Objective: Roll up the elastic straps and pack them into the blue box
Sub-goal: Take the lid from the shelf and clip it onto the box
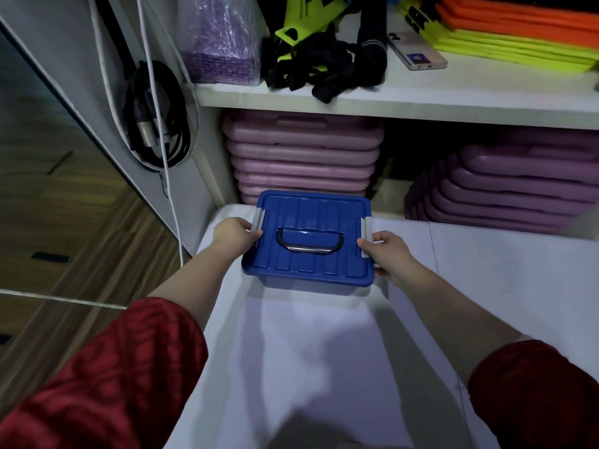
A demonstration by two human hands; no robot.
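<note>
Blue box [308,241] sits on the white table [324,351], held between both hands at its short sides. Left hand [235,234] has its grip closed on the left edge, fingers against the grey latch [259,218]; right hand [387,254] grips the right edge at the matching grey latch [366,234]. Lid is on, ribbed, with a dark handle [309,243] lying flat at centre. No readable writing appears on the box. Elastic straps [311,66], black with yellow-green parts, lie in a tangled heap on the shelf [421,95] above, well apart from the box. A phone [418,51] lies beside them.
</note>
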